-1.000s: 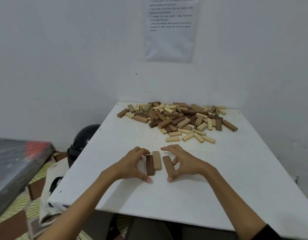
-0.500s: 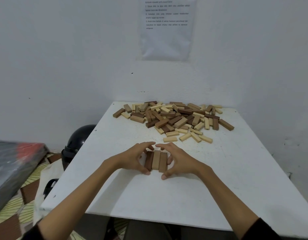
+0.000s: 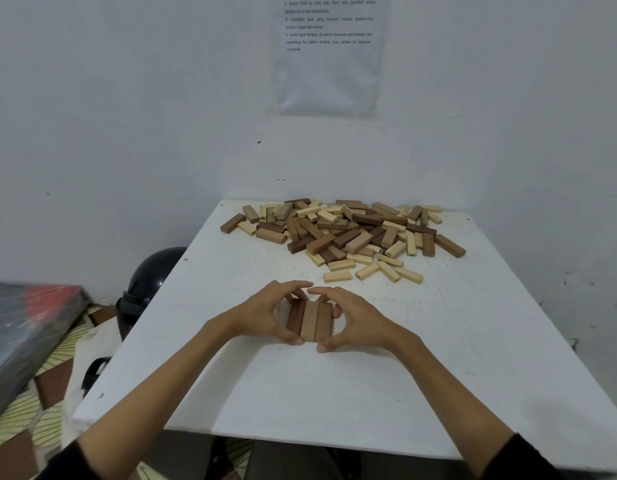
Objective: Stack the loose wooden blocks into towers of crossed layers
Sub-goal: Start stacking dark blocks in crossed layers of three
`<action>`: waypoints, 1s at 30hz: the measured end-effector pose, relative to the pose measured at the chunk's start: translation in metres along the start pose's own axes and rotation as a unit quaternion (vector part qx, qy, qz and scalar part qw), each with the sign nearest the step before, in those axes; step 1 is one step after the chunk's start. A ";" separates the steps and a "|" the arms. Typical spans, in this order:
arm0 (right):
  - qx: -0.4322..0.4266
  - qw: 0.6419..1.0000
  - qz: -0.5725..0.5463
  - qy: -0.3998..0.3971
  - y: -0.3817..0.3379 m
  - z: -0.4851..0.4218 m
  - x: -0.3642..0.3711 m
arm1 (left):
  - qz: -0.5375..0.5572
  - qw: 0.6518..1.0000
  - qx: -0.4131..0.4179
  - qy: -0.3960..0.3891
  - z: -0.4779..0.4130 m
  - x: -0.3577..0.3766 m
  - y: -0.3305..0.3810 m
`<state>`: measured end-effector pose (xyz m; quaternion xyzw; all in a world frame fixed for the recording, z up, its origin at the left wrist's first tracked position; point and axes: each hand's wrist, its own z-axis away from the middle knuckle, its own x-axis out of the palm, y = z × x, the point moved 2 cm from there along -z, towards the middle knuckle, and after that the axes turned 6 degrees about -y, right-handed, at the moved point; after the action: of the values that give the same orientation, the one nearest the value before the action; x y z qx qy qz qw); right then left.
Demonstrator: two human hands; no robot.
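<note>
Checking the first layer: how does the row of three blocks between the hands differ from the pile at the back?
The row of three blocks lies parallel and flush; the pile is jumbled, blocks at all angles. The left hand and right hand grip the row; nothing touches the pile. The row has no cream blocks; the pile has many. Both rest on the table.

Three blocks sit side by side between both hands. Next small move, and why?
Probably let go of the row and send the right hand to the pile for a block to lay crosswise: the three blocks look flush, and nothing lies on them yet.
</note>
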<state>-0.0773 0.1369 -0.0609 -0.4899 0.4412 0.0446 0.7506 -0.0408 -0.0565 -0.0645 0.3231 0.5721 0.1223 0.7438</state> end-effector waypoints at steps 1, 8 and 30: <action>0.000 1.000 0.014 0.007 0.000 0.000 0.001 | 0.000 1.000 0.002 0.004 0.000 0.001 -0.001; -0.018 0.999 0.010 0.046 0.002 -0.004 0.008 | 0.017 0.999 0.022 0.022 0.000 0.006 0.002; -0.009 0.999 -0.021 0.048 0.005 -0.002 0.013 | 0.027 0.998 0.044 0.024 0.000 0.002 0.004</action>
<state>-0.0739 0.1332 -0.0738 -0.5073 0.4661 0.0092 0.7248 -0.0400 -0.0523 -0.0636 0.3674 0.5857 0.1246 0.7117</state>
